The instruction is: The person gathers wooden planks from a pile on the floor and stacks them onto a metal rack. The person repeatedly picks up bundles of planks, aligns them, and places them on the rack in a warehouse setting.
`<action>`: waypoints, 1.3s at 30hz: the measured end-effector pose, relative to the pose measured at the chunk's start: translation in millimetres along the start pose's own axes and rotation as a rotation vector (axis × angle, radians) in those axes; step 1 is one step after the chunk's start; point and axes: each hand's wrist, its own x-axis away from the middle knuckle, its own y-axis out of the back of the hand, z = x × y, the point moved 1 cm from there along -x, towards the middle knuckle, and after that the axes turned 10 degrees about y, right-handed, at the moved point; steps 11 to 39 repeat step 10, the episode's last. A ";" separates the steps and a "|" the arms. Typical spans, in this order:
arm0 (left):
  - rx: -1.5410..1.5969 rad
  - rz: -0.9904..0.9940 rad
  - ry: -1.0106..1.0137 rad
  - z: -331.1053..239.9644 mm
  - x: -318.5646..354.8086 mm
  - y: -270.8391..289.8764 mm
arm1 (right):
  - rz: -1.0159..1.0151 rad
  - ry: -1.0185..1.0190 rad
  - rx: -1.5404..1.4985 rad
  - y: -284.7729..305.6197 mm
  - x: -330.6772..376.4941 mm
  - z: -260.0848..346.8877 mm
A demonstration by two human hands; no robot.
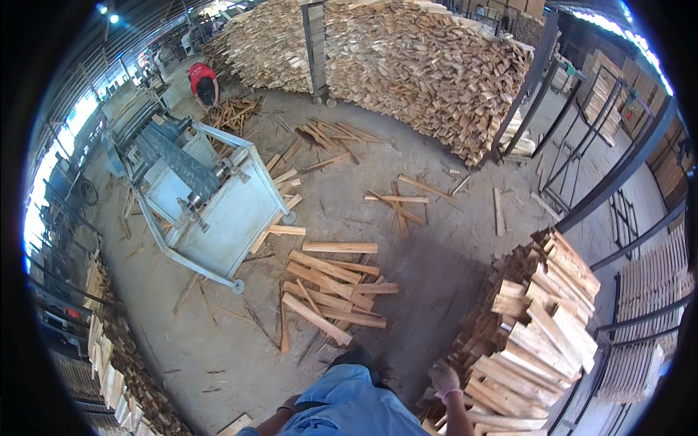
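My right hand (pixel 445 379), in a pale glove, hangs beside a tall stack of wooden slats (pixel 534 330) on my right. Its fingers are loosely bent and I see nothing in them. Low by my left side is my left hand (pixel 289 402), dark and mostly covered by my blue clothing, so its fingers do not show. On the floor just ahead of me lies a loose heap of wooden slats (pixel 320 287), several of them crossing each other.
A pale blue machine (pixel 211 211) with rollers and small wheels stands ahead to the left. Beyond it a person in red (pixel 202 78) bends over a wood pile (pixel 234 114). A high wall of stacked slats (pixel 429 73) spans the back; metal racks (pixel 582 138) line the right.
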 end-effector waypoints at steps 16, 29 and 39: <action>-0.168 0.140 0.088 -187.0 -93.8 57.7 | 0.017 -0.711 -1.327 97.7 5.5 -46.1; -0.168 0.140 0.088 -187.0 -93.8 57.7 | 0.017 -0.711 -1.327 97.7 5.5 -46.1; -0.168 0.140 0.088 -187.0 -93.8 57.7 | 0.017 -0.711 -1.327 97.7 5.5 -46.1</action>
